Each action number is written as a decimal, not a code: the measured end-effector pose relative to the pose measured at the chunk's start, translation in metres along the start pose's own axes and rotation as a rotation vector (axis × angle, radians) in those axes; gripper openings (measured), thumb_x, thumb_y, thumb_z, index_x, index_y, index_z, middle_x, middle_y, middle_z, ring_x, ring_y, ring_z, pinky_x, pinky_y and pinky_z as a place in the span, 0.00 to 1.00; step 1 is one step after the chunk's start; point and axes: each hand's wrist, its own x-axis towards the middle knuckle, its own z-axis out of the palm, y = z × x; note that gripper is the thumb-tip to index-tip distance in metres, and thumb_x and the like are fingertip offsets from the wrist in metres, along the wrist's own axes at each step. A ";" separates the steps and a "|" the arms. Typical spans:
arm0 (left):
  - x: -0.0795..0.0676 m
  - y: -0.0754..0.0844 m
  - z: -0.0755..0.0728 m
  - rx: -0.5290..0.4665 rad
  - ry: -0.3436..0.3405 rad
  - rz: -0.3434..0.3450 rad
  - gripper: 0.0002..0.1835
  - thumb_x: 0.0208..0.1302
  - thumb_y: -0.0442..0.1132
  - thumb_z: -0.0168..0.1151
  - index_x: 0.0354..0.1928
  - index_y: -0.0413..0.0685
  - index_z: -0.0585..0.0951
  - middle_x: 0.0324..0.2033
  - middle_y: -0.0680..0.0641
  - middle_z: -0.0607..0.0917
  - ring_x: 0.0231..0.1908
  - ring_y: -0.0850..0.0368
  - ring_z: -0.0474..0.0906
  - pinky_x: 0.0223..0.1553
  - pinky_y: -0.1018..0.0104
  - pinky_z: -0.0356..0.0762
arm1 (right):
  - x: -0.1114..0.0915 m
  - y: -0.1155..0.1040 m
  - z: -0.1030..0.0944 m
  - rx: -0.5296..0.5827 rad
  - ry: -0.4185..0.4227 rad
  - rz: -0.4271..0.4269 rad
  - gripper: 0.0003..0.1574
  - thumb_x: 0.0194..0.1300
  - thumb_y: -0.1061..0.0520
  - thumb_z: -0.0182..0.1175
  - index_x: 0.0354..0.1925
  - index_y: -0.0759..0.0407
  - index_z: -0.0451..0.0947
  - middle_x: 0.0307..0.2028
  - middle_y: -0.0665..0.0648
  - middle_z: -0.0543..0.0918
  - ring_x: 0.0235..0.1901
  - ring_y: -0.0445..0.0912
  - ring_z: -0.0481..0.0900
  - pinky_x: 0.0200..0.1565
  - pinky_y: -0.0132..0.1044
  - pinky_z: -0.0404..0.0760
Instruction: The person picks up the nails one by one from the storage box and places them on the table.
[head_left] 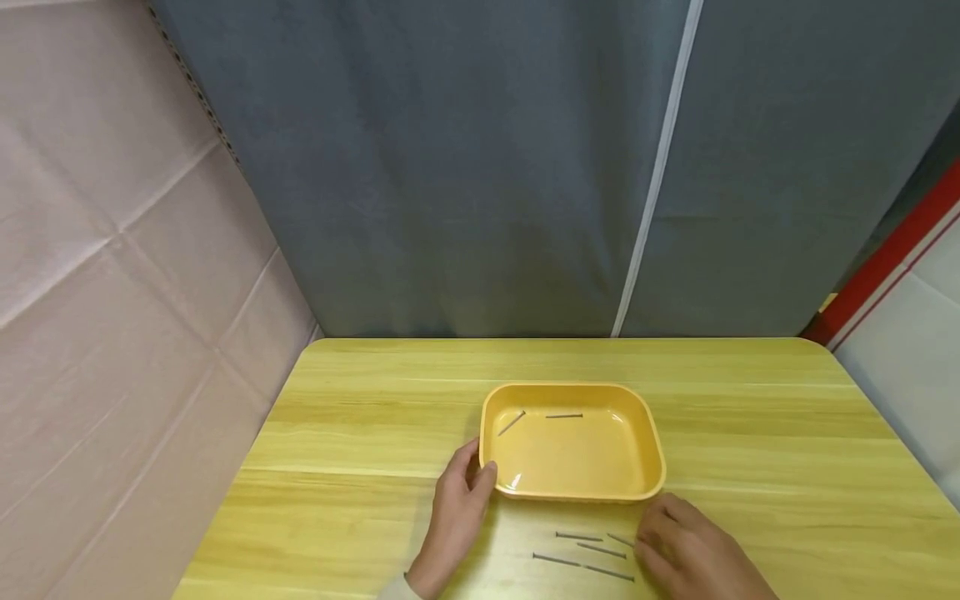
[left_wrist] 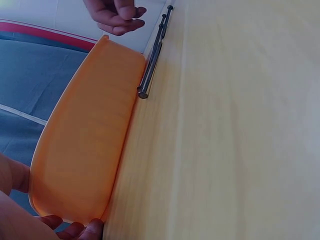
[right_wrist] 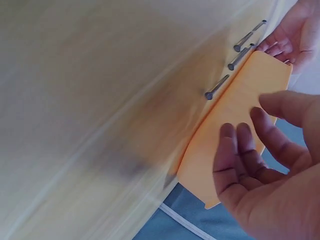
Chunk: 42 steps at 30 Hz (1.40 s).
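A shallow yellow tray (head_left: 570, 500) stands on the table, with two nails inside: a slanted nail (head_left: 512, 423) near its left end and a level nail (head_left: 564, 416) by the back wall. My left hand (head_left: 459, 508) grips the tray's left end, thumb at the rim and fingers along the outer wall. In front of the tray lie several more loose grey nails (head_left: 579, 537). Beside them, close to the tray's front right corner, is my right hand (head_left: 686, 546). In the right wrist view, its loosely bent fingers (right_wrist: 225, 160) show nothing between them.
The wood-grain table (head_left: 360, 417) reaches back to a grey-blue curtain (head_left: 450, 208) with a white strip. A pale sheet (head_left: 135, 317) hangs along the left side. At the right edge stands a white panel (head_left: 915, 350) with a red border.
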 end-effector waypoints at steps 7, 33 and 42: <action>0.002 -0.002 0.000 -0.001 0.000 0.010 0.28 0.83 0.36 0.60 0.77 0.29 0.70 0.67 0.32 0.81 0.63 0.40 0.83 0.61 0.66 0.85 | 0.007 -0.019 -0.008 0.138 0.064 0.314 0.24 0.58 0.62 0.83 0.37 0.34 0.84 0.40 0.27 0.77 0.36 0.26 0.74 0.35 0.26 0.81; 0.007 0.000 -0.003 0.077 -0.015 -0.005 0.28 0.83 0.38 0.60 0.77 0.33 0.71 0.68 0.34 0.80 0.64 0.43 0.82 0.62 0.63 0.85 | 0.063 0.007 -0.015 0.115 0.255 0.155 0.20 0.52 0.70 0.84 0.39 0.54 0.90 0.45 0.46 0.83 0.31 0.36 0.77 0.29 0.22 0.76; 0.007 0.000 -0.004 0.065 -0.011 -0.005 0.28 0.83 0.37 0.61 0.78 0.33 0.71 0.68 0.35 0.81 0.64 0.43 0.82 0.62 0.64 0.84 | 0.074 0.012 -0.007 0.092 0.272 0.117 0.20 0.51 0.69 0.85 0.39 0.55 0.90 0.44 0.47 0.83 0.33 0.39 0.76 0.32 0.21 0.73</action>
